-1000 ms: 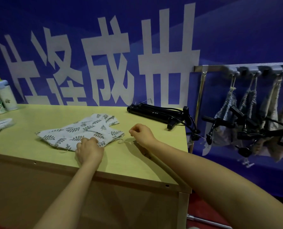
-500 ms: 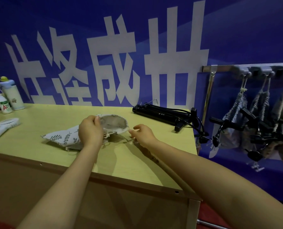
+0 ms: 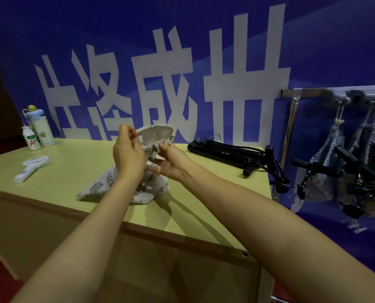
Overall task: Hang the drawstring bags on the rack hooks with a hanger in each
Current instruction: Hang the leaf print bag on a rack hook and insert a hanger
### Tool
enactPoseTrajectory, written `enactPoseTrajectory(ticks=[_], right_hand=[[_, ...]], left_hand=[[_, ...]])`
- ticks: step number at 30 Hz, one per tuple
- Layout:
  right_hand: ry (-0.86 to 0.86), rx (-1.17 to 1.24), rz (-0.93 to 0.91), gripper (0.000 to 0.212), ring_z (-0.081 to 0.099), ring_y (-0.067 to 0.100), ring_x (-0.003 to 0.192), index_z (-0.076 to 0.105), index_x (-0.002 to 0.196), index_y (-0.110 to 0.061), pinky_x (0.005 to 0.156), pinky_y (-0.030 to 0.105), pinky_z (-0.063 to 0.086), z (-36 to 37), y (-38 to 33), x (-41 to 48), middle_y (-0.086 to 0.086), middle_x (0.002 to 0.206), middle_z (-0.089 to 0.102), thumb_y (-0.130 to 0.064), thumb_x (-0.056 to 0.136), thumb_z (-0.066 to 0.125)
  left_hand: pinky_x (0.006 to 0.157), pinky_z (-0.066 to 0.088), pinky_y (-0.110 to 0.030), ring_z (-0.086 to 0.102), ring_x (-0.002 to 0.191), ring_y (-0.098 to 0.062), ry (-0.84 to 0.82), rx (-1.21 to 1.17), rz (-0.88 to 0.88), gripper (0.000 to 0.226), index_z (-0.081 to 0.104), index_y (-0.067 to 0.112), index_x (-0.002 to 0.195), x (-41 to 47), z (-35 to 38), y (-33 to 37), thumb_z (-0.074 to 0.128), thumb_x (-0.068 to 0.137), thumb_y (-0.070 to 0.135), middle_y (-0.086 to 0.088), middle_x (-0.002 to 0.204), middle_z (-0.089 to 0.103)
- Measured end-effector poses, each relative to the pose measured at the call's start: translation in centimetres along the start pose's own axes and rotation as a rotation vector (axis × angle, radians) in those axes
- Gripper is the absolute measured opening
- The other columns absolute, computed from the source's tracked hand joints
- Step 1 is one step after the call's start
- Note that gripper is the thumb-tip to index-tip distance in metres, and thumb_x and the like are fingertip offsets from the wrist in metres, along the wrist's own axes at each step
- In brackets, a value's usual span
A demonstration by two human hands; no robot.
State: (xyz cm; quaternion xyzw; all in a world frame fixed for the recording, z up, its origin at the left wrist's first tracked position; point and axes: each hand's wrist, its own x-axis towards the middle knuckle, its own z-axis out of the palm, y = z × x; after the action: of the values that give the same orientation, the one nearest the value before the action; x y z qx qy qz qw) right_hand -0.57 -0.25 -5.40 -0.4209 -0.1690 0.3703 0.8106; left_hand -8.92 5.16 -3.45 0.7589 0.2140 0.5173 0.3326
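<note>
While both hands are up over the table, I log what my feed shows.

Item 1, left hand: fingers curled, pinching the left edge of the bag's open mouth.

Item 2, right hand: just right of the left hand, palm turned up, fingers curled on the gathered near edge of the same mouth.

Item 3, drawstring bag: pale cloth with a leaf print. It is held between the two hands with its mouth spread open above my fingers and a plain lining showing. Its lower body sags below my wrists onto the table.

Item 4, hangers: a black bundle lying flat on the table to the right of my right hand, apart from it.

Item 5, rack: a metal rail on the wall, farther right and higher than my hands. I cannot count its hooks.

Item 6, hung bags: they hang from the rail by their cords, with black hangers poking out of them.

Item 7, tall bottle and small bottle: upright side by side, far left of my left hand by the blue banner.

Item 8, white handheld tool: lying flat on the table to the left of my left hand. I cannot tell what kind it is.
</note>
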Motion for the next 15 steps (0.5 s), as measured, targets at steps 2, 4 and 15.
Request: enactPoseTrajectory(ticks=[2,4,15], right_hand=[[-0.08,0.069,-0.041,0.022,0.061,0.017,0.083,0.06,0.101,-0.015,0.078,0.038,0.052,2.1,-1.3,-0.5,0.002,0.084,0.069,-0.021,0.1,0.04],[-0.151,0.16,-0.084,0.025,0.062,0.015,0.079,0.062,0.092,-0.013,0.075,0.029,0.052,3.5,-2.3,-0.9,0.002,0.072,0.071,-0.022,0.1,0.04],[-0.123,0.215,-0.34,0.036,0.066,0.013,0.068,0.06,0.085,-0.011,0.068,0.025,0.054,2.6,-8.3,-7.0,0.004,0.068,0.069,-0.03,0.101,0.033]], left_hand=[[0.061,0.037,-0.02,0.053,0.085,-0.02,0.021,0.028,0.099,0.016,0.05,0.012,0.094,0.1,-0.1,0.8,0.037,0.094,0.002,-0.007,0.097,0.055],[0.066,0.037,-0.015,0.05,0.089,-0.016,0.038,0.038,0.188,0.021,0.057,0.007,0.098,-0.3,0.0,1.9,0.037,0.093,-0.001,-0.009,0.105,0.054],[0.076,0.032,0.011,0.047,0.093,-0.002,0.05,-0.13,0.358,0.026,0.064,0.005,0.101,-2.6,2.1,9.1,0.042,0.091,-0.005,-0.008,0.111,0.057]])
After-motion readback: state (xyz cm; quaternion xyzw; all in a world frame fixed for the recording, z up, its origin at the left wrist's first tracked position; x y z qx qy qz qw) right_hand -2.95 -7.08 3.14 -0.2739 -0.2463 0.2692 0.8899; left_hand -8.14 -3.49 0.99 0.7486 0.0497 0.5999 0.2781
